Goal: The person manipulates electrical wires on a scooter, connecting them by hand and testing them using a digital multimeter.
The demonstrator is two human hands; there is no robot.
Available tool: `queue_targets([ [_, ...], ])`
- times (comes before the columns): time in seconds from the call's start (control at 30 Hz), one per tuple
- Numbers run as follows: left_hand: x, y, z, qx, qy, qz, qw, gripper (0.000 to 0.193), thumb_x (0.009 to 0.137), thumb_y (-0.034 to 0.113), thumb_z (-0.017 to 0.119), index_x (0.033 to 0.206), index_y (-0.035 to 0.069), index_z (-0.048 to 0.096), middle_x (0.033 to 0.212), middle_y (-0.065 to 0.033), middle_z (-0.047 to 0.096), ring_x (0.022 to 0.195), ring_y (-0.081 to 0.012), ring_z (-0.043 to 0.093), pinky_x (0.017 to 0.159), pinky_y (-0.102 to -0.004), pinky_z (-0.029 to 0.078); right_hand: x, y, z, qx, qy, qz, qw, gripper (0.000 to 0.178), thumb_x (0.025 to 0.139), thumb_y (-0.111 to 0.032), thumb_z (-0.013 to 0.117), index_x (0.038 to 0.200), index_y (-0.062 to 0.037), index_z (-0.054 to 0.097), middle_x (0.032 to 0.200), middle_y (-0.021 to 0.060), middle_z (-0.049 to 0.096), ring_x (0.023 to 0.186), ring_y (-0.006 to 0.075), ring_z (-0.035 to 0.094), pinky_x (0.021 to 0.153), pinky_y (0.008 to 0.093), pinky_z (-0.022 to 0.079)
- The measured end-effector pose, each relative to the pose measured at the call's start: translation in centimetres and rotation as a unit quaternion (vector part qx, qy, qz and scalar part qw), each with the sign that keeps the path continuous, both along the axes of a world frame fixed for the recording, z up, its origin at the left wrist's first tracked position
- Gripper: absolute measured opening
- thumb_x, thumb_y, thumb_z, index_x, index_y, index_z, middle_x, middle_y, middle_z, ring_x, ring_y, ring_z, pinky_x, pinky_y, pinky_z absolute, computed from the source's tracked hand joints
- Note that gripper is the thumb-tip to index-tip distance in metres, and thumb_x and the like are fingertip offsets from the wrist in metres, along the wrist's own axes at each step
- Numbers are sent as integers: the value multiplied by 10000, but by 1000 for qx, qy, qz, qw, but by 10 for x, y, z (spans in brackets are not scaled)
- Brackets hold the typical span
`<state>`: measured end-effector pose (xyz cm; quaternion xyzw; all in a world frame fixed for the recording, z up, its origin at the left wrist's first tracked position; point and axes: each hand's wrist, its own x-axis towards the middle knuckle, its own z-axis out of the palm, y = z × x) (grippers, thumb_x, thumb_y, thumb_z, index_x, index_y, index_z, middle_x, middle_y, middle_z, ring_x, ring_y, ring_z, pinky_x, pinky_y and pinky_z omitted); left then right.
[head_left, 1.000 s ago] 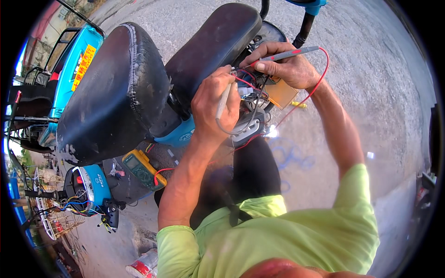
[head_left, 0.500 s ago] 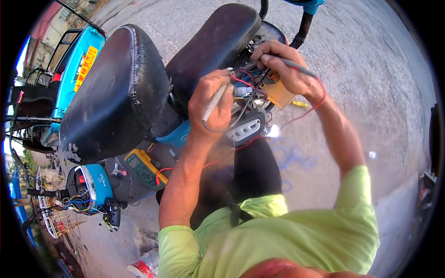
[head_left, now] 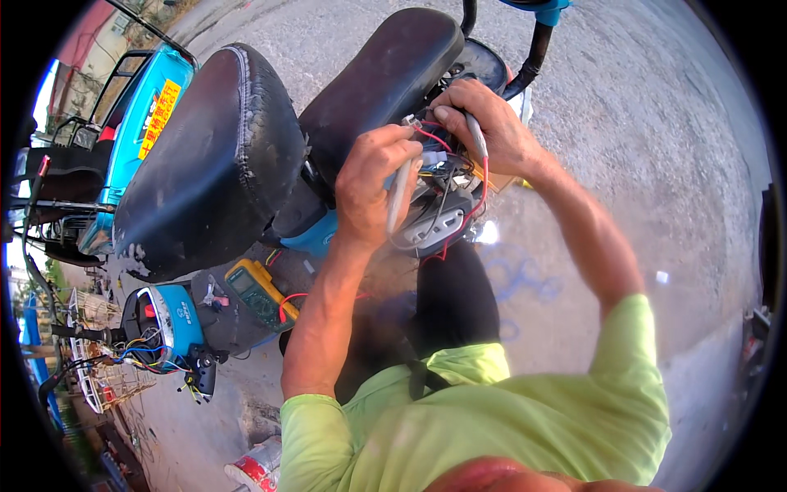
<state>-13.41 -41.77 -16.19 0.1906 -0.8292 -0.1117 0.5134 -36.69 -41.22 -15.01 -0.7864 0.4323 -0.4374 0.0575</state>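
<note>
My left hand [head_left: 367, 184] is closed around a grey multimeter probe [head_left: 399, 197], whose rear end slants down toward me. A small white connector [head_left: 411, 120] on red wires shows just past its fingertips; whether the fingers touch it I cannot tell. Across the wires, my right hand [head_left: 496, 127] pinches a second grey probe [head_left: 475, 134], and a red lead [head_left: 484, 184] hangs from it. Both probe tips are hidden. Between my hands lie loose wires [head_left: 443, 168] and a pale plug [head_left: 433, 157], beside the scooter's black seat [head_left: 381, 78].
A yellow-cased multimeter [head_left: 264, 293] lies left of my left forearm. A large worn black seat [head_left: 209, 164] rises at the left, with a blue vehicle panel [head_left: 152, 131] behind it. A blue handlebar housing [head_left: 178, 318] with exposed wires sits lower left, and a red-and-white can [head_left: 256, 467] stands below.
The right probe has swung from pointing right to slanting down toward me, its red lead now hanging nearer the wires. The right hand shifted slightly; the white connector shows more clearly beside the left fingers.
</note>
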Motion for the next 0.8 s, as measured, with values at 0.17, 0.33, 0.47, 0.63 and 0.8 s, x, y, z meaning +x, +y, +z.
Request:
queue_targets([
  [0.17,1,16,11,-49,-22,-20,998,228,838,-44,733,1044,28,666,1127,-147,704,1067,-320,686,928,-414,561,-1,0,4,18,3,0,1000,186,1039,-175,593,1066,-11,676,954,137,649,972,324,629,891,417,515],
  [0.33,4,21,22,0,29,49,998,105,874,-13,657,956,19,600,996,-135,681,924,-305,671,820,-416,549,-3,1,3,32,-25,16,999,194,1048,-179,582,1060,-10,675,952,136,651,972,310,635,881,413,517],
  [0.47,0,16,32,29,7,110,994,120,867,-15,705,980,12,676,907,-106,677,798,-277,662,699,-399,533,-3,0,-1,24,-38,20,999,191,1050,-175,578,1059,-12,677,955,131,653,959,304,633,873,410,518],
  [0.63,-13,2,41,20,-35,114,993,176,876,-3,778,1047,-2,740,869,-90,659,694,-177,642,616,-320,508,-5,-2,-4,18,-44,32,998,212,1021,-206,608,1042,-12,690,973,144,672,968,340,639,875,435,517],
  [0.8,-21,-13,42,94,-87,119,985,176,843,53,762,1019,41,759,869,-115,677,761,-286,669,681,-398,531,-7,-4,-6,18,-54,48,997,237,992,-241,644,1034,-15,702,1004,154,691,998,369,650,883,457,517],
])
